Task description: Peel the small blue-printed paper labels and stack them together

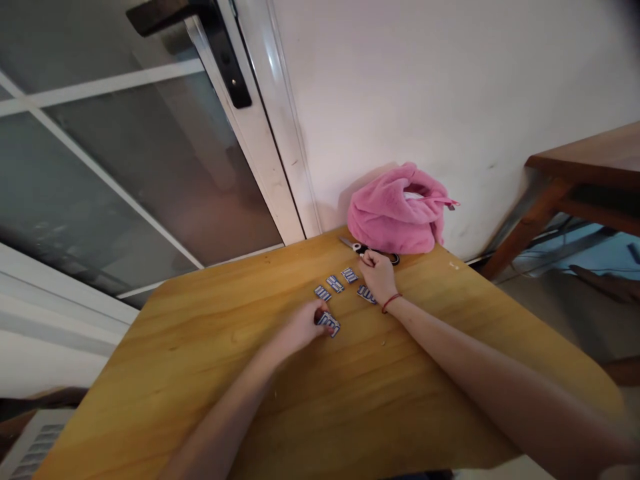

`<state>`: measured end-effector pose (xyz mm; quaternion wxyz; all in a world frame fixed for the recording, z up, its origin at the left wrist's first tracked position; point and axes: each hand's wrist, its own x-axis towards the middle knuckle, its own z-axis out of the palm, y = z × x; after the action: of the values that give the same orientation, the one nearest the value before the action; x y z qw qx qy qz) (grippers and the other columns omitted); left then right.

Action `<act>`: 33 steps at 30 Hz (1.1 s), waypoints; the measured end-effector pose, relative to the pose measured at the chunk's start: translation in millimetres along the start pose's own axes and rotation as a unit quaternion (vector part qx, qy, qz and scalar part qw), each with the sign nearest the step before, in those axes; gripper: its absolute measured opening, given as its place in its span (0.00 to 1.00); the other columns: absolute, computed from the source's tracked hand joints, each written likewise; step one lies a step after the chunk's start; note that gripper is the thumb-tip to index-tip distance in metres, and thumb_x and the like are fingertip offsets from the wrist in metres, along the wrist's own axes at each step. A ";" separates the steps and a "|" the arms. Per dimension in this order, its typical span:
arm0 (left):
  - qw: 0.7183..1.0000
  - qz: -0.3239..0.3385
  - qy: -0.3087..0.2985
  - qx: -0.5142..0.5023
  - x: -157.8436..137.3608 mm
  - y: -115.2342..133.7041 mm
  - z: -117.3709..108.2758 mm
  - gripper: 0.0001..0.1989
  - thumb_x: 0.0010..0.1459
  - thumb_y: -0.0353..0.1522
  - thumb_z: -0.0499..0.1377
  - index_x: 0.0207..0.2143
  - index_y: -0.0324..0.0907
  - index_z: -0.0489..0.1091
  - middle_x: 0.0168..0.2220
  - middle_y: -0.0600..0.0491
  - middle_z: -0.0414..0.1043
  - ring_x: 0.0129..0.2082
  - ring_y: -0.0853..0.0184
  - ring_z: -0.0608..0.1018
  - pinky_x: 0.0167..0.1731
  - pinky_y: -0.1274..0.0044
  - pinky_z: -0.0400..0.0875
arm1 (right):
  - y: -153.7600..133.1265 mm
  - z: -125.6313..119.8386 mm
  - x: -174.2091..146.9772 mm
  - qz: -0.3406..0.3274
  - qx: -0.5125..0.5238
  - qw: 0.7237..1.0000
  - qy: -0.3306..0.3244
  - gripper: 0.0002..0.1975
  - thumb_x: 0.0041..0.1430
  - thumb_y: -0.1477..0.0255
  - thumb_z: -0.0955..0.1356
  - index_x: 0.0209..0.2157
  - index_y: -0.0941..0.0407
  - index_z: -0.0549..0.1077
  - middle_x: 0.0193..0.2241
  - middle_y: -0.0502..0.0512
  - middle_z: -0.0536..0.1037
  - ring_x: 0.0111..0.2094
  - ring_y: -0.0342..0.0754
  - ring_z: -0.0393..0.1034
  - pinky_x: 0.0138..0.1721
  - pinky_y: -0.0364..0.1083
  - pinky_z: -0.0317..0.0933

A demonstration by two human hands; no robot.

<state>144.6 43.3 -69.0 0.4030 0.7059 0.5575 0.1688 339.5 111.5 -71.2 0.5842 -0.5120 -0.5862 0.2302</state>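
Note:
My left hand (pixel 306 325) is closed in a pinch on a small stack of blue-and-white striped cards (pixel 329 323), just above or on the wooden table. Beyond it lie separate small striped cards: one (pixel 323 293), another (pixel 335 284) and a third (pixel 350 275) in a slanting row. A further striped card (pixel 366 294) lies beside my right wrist. My right hand (pixel 380 275), a red cord round its wrist, has its fingers curled at the black-handled scissors (pixel 357 248), whose blades point left. The hand hides part of the handles.
A pink plush bag (pixel 395 210) sits on the table's far edge against the white wall (pixel 450 80). The wooden table (pixel 200 360) spreads toward me. A glazed door (pixel 165 147) with a black handle (pixel 225 60) stands at left. Another wooden table (pixel 590 160) is at right.

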 end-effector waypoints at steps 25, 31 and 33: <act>0.899 0.293 -0.046 0.324 46.9 37.0 -5.2 0.35 0.61 0.49 0.45 0.65 0.45 0.40 0.67 0.51 0.33 0.66 0.59 0.31 0.63 0.60 0.32 | 6.5 2.8 4.6 0.032 0.081 0.995 0.050 0.16 0.47 0.75 0.62 0.17 0.55 0.46 0.16 0.43 0.47 0.20 0.39 0.43 0.23 0.42 0.43; 0.878 0.322 -0.107 0.336 55.0 40.7 -3.6 0.33 0.60 0.50 0.47 0.64 0.51 0.46 0.67 0.54 0.35 0.66 0.55 0.35 0.61 0.54 0.27 | 1.8 -2.7 9.9 0.064 0.103 0.984 0.127 0.16 0.47 0.77 0.62 0.17 0.54 0.46 0.15 0.43 0.45 0.19 0.39 0.42 0.21 0.42 0.42; 0.876 0.325 -0.117 0.337 55.4 38.3 -0.6 0.33 0.59 0.51 0.48 0.63 0.51 0.47 0.67 0.53 0.36 0.66 0.54 0.36 0.60 0.53 0.27 | 0.3 -2.8 10.3 0.073 0.109 0.982 0.136 0.17 0.47 0.77 0.61 0.17 0.54 0.46 0.15 0.43 0.45 0.19 0.38 0.42 0.21 0.42 0.41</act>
<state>186.9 92.6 -51.3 0.1259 0.9550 0.2686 0.0085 344.3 119.6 -66.2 0.6925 -0.5128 -0.4340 0.2629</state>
